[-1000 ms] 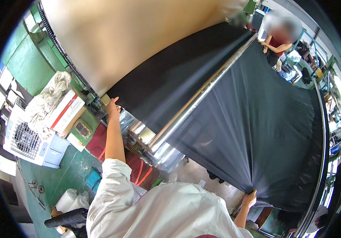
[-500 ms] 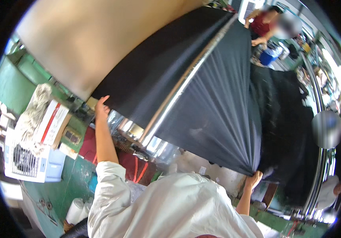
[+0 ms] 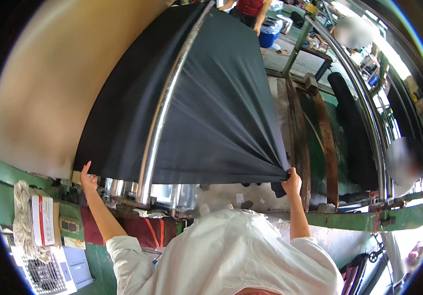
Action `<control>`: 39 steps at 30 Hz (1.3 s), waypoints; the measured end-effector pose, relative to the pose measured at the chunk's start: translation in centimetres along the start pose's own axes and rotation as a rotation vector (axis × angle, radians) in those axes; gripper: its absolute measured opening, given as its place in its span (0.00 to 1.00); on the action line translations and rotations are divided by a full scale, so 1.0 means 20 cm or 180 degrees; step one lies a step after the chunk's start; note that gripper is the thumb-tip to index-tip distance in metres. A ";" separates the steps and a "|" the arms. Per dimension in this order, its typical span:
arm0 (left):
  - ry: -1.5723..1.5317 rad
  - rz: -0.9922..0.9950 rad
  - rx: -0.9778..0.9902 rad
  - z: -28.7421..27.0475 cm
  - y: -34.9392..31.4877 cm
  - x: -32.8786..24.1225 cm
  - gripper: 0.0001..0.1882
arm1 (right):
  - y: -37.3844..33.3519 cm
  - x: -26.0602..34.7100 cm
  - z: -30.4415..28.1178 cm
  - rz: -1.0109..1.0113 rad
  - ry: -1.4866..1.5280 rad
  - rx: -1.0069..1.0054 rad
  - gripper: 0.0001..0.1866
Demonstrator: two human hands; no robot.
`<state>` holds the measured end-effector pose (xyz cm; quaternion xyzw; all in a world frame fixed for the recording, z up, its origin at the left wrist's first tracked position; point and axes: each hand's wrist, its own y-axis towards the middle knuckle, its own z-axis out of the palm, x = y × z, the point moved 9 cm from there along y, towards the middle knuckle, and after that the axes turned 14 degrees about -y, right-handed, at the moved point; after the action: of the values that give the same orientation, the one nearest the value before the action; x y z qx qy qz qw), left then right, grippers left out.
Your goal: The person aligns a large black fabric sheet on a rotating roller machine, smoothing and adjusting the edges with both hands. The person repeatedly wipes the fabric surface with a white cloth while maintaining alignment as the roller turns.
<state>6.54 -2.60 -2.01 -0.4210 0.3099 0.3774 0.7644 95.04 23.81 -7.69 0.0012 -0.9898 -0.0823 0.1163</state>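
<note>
A wide sheet of black fabric [image 3: 221,98] stretches away from me, passing over a shiny metal bar [image 3: 164,108] towards a large tan roller [image 3: 49,93] on the left. At its near right corner, my right hand [image 3: 292,182] is closed on the bunched edge, and folds fan out from that grip. My left hand [image 3: 89,179] is at the near left edge where the fabric meets the roller, fingers stretched up against it. Across the far end, a person in a red top [image 3: 249,7] has a hand [image 3: 257,27] by the fabric's right edge.
Wooden beams [image 3: 327,142] and a dark roll [image 3: 351,132] lie to the right, beside long metal rails [image 3: 356,78]. A green machine frame [image 3: 354,221] runs along the near right. At lower left are a white box [image 3: 43,219], pale yarn [image 3: 23,216] and a blue bin [image 3: 269,34] stands far off.
My view has turned, so the fabric appears farther left. The black cloth draped at the right has drawn away, baring the beams. My right hand keeps its hold on the corner.
</note>
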 end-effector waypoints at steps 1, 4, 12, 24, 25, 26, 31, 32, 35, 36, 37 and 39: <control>-0.0015 0.0043 -0.0009 0.00 -0.01 0.00 0.18 | -0.01 0.03 0.00 -0.0095 0.0012 0.0066 0.18; 0.0342 -0.0289 0.0434 0.10 -0.03 0.08 0.18 | -0.03 -0.05 0.08 0.0026 -0.0273 0.0089 0.20; 0.0187 -0.0277 0.0435 0.01 0.10 0.04 0.19 | -0.09 -0.07 0.17 0.0372 -0.0128 -0.0083 0.15; -0.0003 0.0040 0.0262 0.02 0.02 -0.01 0.18 | -0.09 0.11 0.08 0.0317 0.0788 -0.0190 0.12; -0.0041 0.0052 0.0240 -0.01 0.04 -0.03 0.18 | -0.09 0.15 0.11 0.0117 0.0498 -0.0070 0.13; -0.0082 0.0059 0.0223 -0.05 0.08 -0.04 0.19 | -0.11 0.15 0.12 -0.0080 0.0202 0.0041 0.13; -0.0218 0.0428 -0.0347 -0.13 0.13 -0.04 0.20 | -0.20 0.01 0.28 0.0008 -0.0359 0.0477 0.15; -0.0180 0.0445 -0.0425 -0.18 0.14 -0.08 0.19 | -0.21 0.05 0.31 -0.0103 -0.0436 0.0529 0.16; -0.0284 0.0564 -0.0825 -0.23 0.11 -0.08 0.16 | -0.27 0.11 0.36 -0.0249 -0.0472 0.0667 0.18; -0.0091 0.0418 -0.0625 -0.21 0.12 -0.08 0.16 | -0.29 0.13 0.40 -0.0311 -0.0443 0.0723 0.19; 0.0105 0.0272 -0.0425 -0.21 0.12 -0.09 0.18 | -0.31 0.15 0.44 -0.0374 -0.0413 0.0779 0.19; 0.0041 -0.0339 0.0236 0.07 -0.01 0.10 0.19 | -0.33 0.13 0.47 -0.0414 -0.0510 0.0811 0.21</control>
<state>8.01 -0.73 -2.84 -0.4107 0.3058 0.3217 0.7964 90.29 18.75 -17.29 0.0734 -0.9962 0.0367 0.0304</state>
